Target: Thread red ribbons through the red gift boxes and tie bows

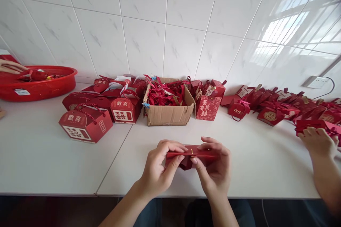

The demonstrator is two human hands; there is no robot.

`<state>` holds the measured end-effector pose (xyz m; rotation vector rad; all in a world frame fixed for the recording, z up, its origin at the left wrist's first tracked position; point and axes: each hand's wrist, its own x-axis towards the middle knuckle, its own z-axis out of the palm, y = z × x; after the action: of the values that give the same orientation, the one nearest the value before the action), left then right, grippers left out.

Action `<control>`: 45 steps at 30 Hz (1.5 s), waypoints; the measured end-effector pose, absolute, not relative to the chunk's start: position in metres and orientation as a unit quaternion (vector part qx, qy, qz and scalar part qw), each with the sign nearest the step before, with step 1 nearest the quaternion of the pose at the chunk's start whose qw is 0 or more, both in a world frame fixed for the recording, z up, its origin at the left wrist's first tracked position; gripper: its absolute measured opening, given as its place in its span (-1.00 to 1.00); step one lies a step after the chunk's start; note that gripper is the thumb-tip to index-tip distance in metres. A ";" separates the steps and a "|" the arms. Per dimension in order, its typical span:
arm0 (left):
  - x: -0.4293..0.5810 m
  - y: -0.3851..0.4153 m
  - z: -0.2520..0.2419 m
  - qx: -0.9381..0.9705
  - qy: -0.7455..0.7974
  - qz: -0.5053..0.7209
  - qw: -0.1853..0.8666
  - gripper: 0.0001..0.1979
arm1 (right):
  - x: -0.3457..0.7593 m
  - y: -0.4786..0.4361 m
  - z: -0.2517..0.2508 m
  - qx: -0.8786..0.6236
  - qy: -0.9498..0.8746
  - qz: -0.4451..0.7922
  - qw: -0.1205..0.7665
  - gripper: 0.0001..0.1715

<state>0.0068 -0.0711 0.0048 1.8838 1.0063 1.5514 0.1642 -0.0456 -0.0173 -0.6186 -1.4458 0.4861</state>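
Observation:
Between my two hands, just over the near part of the white table, is a small red paper gift box [189, 165] with a short gold strip on its top edge. My left hand [162, 163] grips its left side, thumb in front and fingers on top. On the other side my right hand [217, 161] holds it the same way, thumb tip close to the gold strip. The underside and the ends of the box are hidden by my hands. Straight behind it stands a cardboard box [168, 115] full of dark red ribbons [163, 92].
Red gift boxes with rope handles [85, 122] stand to the left. A red patterned box [209, 108] is right of the cardboard box, with several ribboned boxes [269, 115] beyond. A red basin [53, 87] is far left. Other people's hands [318, 142] reach in at both sides.

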 end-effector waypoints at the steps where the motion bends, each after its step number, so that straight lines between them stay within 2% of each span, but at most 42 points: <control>1: 0.006 -0.073 0.005 0.695 0.365 0.567 0.251 -0.90 | 0.165 -0.046 -0.017 -0.272 -0.649 0.231 0.672 -0.63; 4: 0.008 -0.078 0.002 0.717 0.356 0.549 0.240 -0.80 | 0.167 -0.049 -0.014 -0.240 -0.669 0.232 0.664 -0.76; 8: 0.017 -0.078 -0.006 0.705 0.401 0.559 0.171 -0.53 | 0.165 -0.052 -0.010 -0.234 -0.666 0.214 0.675 -0.75; 11: 0.018 -0.075 -0.007 0.694 0.437 0.562 0.105 -0.59 | 0.163 -0.053 -0.008 -0.231 -0.668 0.201 0.678 -0.72; 18: -0.014 -0.085 0.023 0.741 0.483 0.467 -0.003 -0.69 | 0.171 -0.055 -0.003 -0.228 -0.685 0.134 0.679 -0.69; 21: -0.030 -0.095 0.036 0.755 0.478 0.449 0.012 -0.87 | 0.176 -0.056 0.000 -0.227 -0.696 0.114 0.672 -0.68; 25: -0.041 -0.109 0.056 0.777 0.417 0.469 0.054 -0.86 | 0.177 -0.059 0.004 -0.198 -0.733 0.099 0.644 -0.67; 28: -0.035 -0.114 0.066 0.756 0.369 0.531 0.103 -0.79 | 0.174 -0.065 0.008 -0.170 -0.761 0.094 0.619 -0.68; 32: -0.021 -0.113 0.070 0.675 0.325 0.634 0.192 -0.50 | 0.170 -0.073 0.012 -0.152 -0.772 0.082 0.612 -0.67; 34: -0.017 -0.112 0.070 0.702 0.340 0.609 0.143 -0.51 | 0.170 -0.075 0.014 -0.146 -0.773 0.074 0.613 -0.67; 36: -0.018 -0.112 0.071 0.755 0.369 0.536 0.086 -0.64 | 0.170 -0.076 0.015 -0.142 -0.777 0.073 0.609 -0.68; 38: -0.022 -0.113 0.072 0.793 0.385 0.465 0.078 -0.75 | 0.170 -0.075 0.015 -0.142 -0.779 0.077 0.606 -0.69; 42: -0.027 -0.113 0.071 0.806 0.389 0.430 0.115 -0.64 | 0.171 -0.074 0.014 -0.142 -0.778 0.083 0.606 -0.69; 45: -0.025 -0.106 0.067 0.815 0.368 0.437 0.091 -0.60 | 0.170 -0.074 0.014 -0.137 -0.781 0.077 0.604 -0.70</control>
<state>-0.0254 -0.1056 0.0672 2.4240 1.0946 1.2997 0.1701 -0.0741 0.0142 -0.3163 -1.8078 0.1782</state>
